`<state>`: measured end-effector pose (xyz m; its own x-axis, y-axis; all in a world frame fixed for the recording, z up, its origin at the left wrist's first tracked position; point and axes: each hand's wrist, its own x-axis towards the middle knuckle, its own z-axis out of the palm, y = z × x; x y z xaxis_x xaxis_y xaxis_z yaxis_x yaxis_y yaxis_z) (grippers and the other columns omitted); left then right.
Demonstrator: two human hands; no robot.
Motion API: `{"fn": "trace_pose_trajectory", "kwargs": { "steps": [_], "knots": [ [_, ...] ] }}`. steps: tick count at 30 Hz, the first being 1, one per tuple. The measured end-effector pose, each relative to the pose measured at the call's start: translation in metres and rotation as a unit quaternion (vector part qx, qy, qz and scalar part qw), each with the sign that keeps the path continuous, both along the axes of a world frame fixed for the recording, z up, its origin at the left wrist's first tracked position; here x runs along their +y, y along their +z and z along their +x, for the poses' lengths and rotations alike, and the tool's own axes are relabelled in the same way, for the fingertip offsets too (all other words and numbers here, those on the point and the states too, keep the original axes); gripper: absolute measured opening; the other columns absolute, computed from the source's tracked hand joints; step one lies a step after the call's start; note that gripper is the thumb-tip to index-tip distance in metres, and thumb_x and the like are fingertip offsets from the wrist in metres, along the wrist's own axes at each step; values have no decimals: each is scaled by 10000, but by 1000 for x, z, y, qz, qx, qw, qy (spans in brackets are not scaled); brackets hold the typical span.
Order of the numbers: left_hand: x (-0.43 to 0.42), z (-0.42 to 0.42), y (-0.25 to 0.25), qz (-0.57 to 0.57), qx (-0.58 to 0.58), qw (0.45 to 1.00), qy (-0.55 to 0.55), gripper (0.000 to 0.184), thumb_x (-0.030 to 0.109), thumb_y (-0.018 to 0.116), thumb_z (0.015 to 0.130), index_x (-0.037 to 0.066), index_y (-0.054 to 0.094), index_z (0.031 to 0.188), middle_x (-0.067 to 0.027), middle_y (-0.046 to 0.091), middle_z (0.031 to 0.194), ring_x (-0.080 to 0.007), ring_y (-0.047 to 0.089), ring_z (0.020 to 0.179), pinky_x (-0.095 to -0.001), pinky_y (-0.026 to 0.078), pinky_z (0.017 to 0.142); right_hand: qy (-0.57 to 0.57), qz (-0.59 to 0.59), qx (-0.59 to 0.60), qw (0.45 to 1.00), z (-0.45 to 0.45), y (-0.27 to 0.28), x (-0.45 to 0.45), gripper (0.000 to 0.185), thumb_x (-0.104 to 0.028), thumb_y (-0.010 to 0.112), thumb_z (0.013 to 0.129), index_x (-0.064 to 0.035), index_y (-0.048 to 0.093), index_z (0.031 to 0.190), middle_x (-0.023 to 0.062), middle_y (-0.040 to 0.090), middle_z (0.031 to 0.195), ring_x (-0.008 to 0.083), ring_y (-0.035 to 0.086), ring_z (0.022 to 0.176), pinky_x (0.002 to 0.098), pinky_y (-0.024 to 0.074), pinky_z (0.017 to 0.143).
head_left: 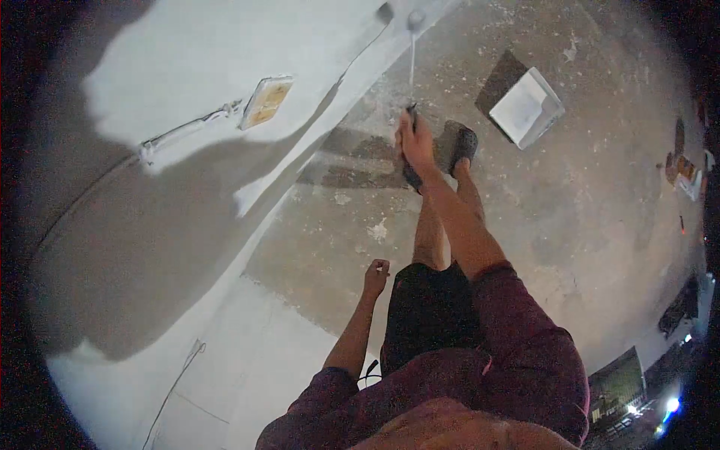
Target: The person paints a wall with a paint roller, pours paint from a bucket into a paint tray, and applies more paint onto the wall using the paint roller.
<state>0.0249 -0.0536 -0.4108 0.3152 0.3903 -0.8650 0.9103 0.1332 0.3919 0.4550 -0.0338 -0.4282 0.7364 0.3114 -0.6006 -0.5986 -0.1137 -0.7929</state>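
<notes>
My right hand is closed around the dark handle of a paint roller. Its thin rod points away from me, and the small pale roller head, somewhat blurred, is near the base of the wall. My left hand hangs beside my leg with its fingers curled in, and I see nothing in it. To the right of my feet, a white paint tray rests on the floor. The wall on the left has a bright white area and shadowed grey areas.
A rectangular wall box with a yellowish face is set in the wall, with a conduit running from it. Loose wire shows lower left. The concrete floor has pale spots. Assorted items lie at the far right.
</notes>
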Motion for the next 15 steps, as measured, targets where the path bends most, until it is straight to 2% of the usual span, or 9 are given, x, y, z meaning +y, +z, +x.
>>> {"fn": "trace_pose_trajectory", "kwargs": {
  "steps": [1, 3, 6, 7, 8, 10, 12, 13, 15],
  "knots": [
    [-1, -1, 3, -3, 0, 1000, 3, 337, 319, 581, 929, -4, 570, 1024, -124, 632, 955, -198, 642, 792, -331, 557, 697, 3, -3, 0, 1000, 15, -6, 4, 413, -433, 414, 983, -41, 508, 890, 40, 529, 595, 125, 521, 436, 302, 440, 383],
    [-4, -6, 7, -2, 16, 1000, -14, 348, 323, 577, 931, -10, 571, 1030, -123, 631, 959, -201, 646, 786, -328, 557, 686, -55, 131, 63, 988, 37, -18, 10, 476, -488, 361, 982, -63, 489, 811, 31, 486, 534, 136, 500, 408, 297, 417, 366],
    [-13, -13, 0, -21, 49, 998, 28, 363, 339, 574, 930, -9, 576, 1034, -137, 633, 974, -215, 650, 824, -337, 560, 695, -44, 117, 102, 987, 32, -28, 39, 521, -521, 306, 983, -83, 462, 749, 17, 445, 483, 135, 460, 365, 283, 379, 340],
    [-14, -13, 0, -23, 48, 998, 29, 363, 339, 574, 930, -9, 576, 1034, -137, 633, 974, -215, 650, 824, -337, 560, 695, -9, 50, 94, 994, 23, -29, 46, 498, -470, 338, 988, -51, 534, 803, 91, 523, 572, 209, 547, 475, 346, 465, 448],
    [-15, -8, 5, -20, 43, 999, 18, 364, 343, 572, 931, -7, 578, 1033, -146, 635, 973, -228, 653, 837, -342, 559, 696, -14, 25, -58, 998, -12, -69, 60, 523, -490, 332, 987, -62, 503, 740, 77, 484, 521, 188, 503, 422, 336, 419, 409],
    [-16, -9, 4, -20, 38, 999, 2, 366, 347, 570, 931, -4, 580, 1032, -154, 637, 971, -242, 657, 850, -347, 558, 698, 29, -37, -140, 989, -61, -98, 73, 535, -491, 335, 990, -64, 483, 702, 66, 458, 480, 171, 472, 377, 333, 386, 374],
    [-18, -25, -11, 19, -16, 997, -71, 382, 391, 593, 915, 21, 577, 1011, -100, 622, 931, -182, 641, 758, -308, 534, 648, 74, -70, -76, 992, -88, -76, 60, 515, -471, 344, 994, -55, 493, 727, 70, 472, 490, 174, 485, 385, 339, 399, 379],
    [-15, -21, -14, 19, -16, 997, -72, 382, 391, 593, 915, 21, 577, 1011, -100, 622, 931, -182, 641, 758, -308, 534, 648, 61, -72, -157, 983, -92, -70, 54, 513, -467, 349, 994, -50, 496, 734, 70, 481, 499, 174, 496, 391, 338, 409, 377],
    [-11, -12, -7, 20, 24, 995, -97, 356, 372, 595, 917, 31, 577, 1021, -107, 616, 944, -183, 641, 771, -313, 542, 666, 47, -74, -230, 969, -82, -65, 43, 511, -464, 354, 993, -45, 500, 740, 69, 491, 509, 175, 507, 397, 337, 418, 376]
  ]
}}
